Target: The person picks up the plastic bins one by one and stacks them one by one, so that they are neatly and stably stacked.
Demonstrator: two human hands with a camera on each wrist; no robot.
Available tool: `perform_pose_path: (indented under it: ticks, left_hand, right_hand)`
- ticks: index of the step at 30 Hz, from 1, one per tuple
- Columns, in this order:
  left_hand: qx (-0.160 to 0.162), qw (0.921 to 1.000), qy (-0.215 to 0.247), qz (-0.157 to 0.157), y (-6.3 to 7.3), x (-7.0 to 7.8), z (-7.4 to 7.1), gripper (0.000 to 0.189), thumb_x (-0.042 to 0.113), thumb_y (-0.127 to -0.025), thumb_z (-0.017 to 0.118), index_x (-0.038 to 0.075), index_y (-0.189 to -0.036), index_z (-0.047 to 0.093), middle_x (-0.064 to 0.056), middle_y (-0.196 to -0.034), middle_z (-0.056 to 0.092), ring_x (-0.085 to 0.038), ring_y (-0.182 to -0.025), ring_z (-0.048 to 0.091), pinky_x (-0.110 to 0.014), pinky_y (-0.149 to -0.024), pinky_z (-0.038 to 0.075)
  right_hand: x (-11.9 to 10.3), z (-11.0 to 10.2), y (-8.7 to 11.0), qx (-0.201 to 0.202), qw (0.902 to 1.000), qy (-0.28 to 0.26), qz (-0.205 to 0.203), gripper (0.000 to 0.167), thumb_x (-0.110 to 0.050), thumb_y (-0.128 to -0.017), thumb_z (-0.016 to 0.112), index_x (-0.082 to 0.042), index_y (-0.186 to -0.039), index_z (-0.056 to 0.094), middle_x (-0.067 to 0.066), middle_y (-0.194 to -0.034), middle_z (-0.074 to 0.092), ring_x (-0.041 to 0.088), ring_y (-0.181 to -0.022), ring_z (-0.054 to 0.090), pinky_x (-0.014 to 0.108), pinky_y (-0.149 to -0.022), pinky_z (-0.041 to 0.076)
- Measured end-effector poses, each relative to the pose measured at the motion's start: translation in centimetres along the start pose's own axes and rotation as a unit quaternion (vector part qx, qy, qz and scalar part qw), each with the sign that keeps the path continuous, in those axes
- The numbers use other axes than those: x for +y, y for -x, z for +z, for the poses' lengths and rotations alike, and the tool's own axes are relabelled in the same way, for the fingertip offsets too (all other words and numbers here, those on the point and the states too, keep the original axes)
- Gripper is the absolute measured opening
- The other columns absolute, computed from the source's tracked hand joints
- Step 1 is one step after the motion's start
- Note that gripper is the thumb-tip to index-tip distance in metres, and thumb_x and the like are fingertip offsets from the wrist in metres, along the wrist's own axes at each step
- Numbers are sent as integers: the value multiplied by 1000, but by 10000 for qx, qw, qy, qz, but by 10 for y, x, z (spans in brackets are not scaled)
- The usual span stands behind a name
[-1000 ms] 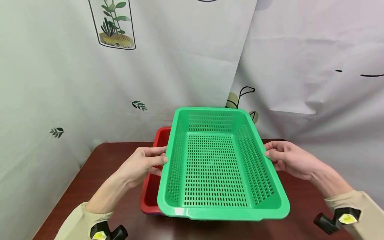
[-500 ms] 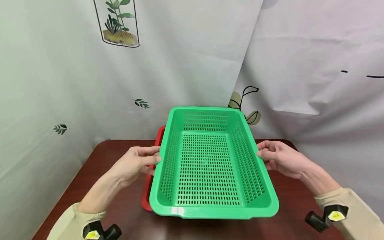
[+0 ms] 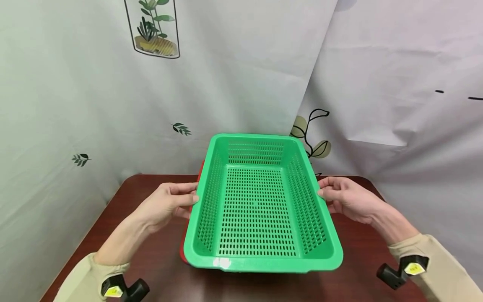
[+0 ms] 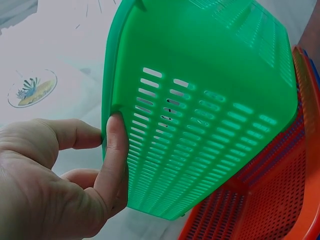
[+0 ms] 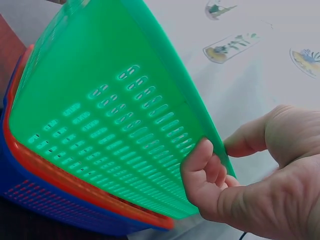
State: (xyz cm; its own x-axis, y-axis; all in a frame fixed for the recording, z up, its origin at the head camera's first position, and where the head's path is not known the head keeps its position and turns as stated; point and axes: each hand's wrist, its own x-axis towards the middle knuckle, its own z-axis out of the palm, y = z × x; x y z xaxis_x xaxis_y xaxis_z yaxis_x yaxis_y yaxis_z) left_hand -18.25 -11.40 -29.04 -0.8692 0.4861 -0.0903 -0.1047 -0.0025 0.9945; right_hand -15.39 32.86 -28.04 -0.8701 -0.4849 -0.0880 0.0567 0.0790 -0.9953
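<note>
Green basket [image 3: 260, 209] over red basket [image 4: 280, 200]

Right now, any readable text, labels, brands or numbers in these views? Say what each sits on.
No readable text in any view.
Yellow sticker on the left wrist camera: marks too small to read.
Yellow sticker on the right wrist camera: also too small to read.
Green basket, held by the left hand and right hand: no label or brand visible.
Backdrop sheet: plant drawings only, no words.
</note>
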Motion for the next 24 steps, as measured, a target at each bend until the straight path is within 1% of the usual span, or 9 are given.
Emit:
perform_pose_path:
  ticks: [4, 9, 13, 18, 24]
  left_hand:
    - [-64, 10000, 48, 51, 0, 0, -1, 53, -1, -93, 63, -18, -139, 45, -12, -115, 70, -19, -84, 72, -43, -78, 60]
    - [-91, 9999, -51, 79, -2, 2, -2, 51, 1, -93, 63, -17, -139, 47, -15, -126, 65, -21, -90, 72, -45, -81, 59]
    - [-49, 9999, -78, 77, -2, 3, -2, 50, 1, -93, 63, -17, -138, 48, -15, -123, 67, -21, -89, 72, -44, -81, 59]
    - [-11, 10000, 18, 48, -1, 3, -1, 51, 0, -93, 64, -18, -138, 47, -13, -118, 69, -19, -87, 72, -42, -80, 60]
    - [82, 10000, 11, -35, 0, 4, 1, 51, 1, -93, 64, -16, -139, 47, -14, -123, 67, -18, -89, 72, -42, -81, 60]
  right_hand:
    - [-2, 0, 0, -9, 10000, -69, 20, 23, -1, -102, 50, 14, -117, 40, 17, -105, 62, 27, -89, 70, 44, -83, 58]
    - [-5, 1, -1, 1, 9999, -128, 68, 22, -1, -102, 49, 13, -117, 40, 16, -104, 62, 26, -88, 70, 43, -84, 58]
    - [-7, 1, -1, 37, 9999, -120, 107, 22, -1, -102, 49, 13, -116, 40, 16, -103, 62, 26, -88, 70, 42, -84, 58]
    - [-9, 3, -1, 57, 9998, -145, 150, 23, -1, -102, 50, 13, -117, 40, 16, -104, 63, 26, -89, 70, 42, -84, 58]
    - [-11, 4, 1, 102, 9995, -196, 211, 22, -1, -102, 51, 13, -116, 41, 15, -102, 65, 25, -87, 70, 42, -83, 59]
